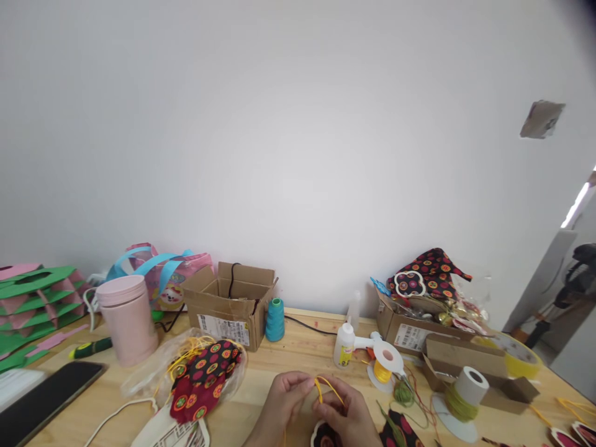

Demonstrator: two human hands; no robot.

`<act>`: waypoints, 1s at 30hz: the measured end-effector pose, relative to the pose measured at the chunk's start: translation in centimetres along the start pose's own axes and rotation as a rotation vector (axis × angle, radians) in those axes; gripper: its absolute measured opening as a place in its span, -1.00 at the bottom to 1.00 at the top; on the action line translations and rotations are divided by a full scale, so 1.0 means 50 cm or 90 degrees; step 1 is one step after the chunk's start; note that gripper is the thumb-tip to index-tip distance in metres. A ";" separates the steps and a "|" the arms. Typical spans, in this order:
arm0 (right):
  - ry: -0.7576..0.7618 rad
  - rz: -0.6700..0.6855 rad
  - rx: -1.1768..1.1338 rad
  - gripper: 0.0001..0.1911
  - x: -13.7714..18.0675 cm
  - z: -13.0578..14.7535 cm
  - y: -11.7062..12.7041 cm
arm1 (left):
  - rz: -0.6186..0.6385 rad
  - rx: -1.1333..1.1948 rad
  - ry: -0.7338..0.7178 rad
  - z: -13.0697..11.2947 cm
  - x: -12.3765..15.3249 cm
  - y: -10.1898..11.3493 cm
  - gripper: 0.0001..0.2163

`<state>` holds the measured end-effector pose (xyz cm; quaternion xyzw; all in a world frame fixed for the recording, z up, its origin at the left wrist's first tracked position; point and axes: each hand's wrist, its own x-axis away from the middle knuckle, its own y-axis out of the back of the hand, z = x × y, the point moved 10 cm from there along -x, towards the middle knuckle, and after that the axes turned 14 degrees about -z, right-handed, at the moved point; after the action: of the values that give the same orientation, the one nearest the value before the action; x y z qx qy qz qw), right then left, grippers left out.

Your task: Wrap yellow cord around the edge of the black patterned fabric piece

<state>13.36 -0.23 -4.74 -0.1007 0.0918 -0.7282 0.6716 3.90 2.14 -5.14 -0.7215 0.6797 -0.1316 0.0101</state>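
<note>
At the bottom middle of the view my left hand (pixel 282 406) and my right hand (pixel 347 415) are close together over the wooden table (pixel 298 363). Both pinch a short loop of yellow cord (pixel 322 388) between their fingertips. Just below the right hand lies a small patterned fabric piece with a white edge (pixel 325 436), partly hidden by the hand. A spool of yellow cord (pixel 382 366) stands just beyond my right hand.
A plastic bag of patterned fabric pieces (pixel 202 372) lies left of my hands. Behind stand a pink jar (pixel 126 318), an open cardboard box (pixel 230 305), a teal thread cone (pixel 275 320), a glue bottle (pixel 344 344), a green cord spool (pixel 462 397) and a dark phone (pixel 44 397).
</note>
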 end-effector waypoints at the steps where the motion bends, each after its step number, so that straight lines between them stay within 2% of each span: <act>1: -0.006 0.014 -0.027 -0.60 0.001 -0.001 -0.003 | -0.003 0.005 0.002 0.000 -0.001 0.002 -0.69; 8: -0.036 0.050 -0.125 -0.62 0.002 -0.010 -0.013 | -0.001 0.015 0.002 -0.002 0.000 0.004 -0.73; 16: -0.013 0.012 -0.024 -0.71 -0.006 -0.019 0.010 | 0.015 -0.020 -0.005 -0.004 0.006 -0.003 -0.71; 22: 0.081 -0.082 0.096 -0.71 -0.008 0.014 0.041 | 0.041 -0.046 -0.061 -0.015 0.006 -0.016 -0.77; 30: 0.137 -0.114 0.149 -0.77 -0.002 0.056 0.043 | 0.085 -0.062 -0.089 0.003 0.006 -0.027 -0.81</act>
<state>16.20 -0.31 -2.65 0.0490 0.0683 -0.7975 0.5974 5.25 1.94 -4.96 -0.6819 0.7293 -0.0465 0.0311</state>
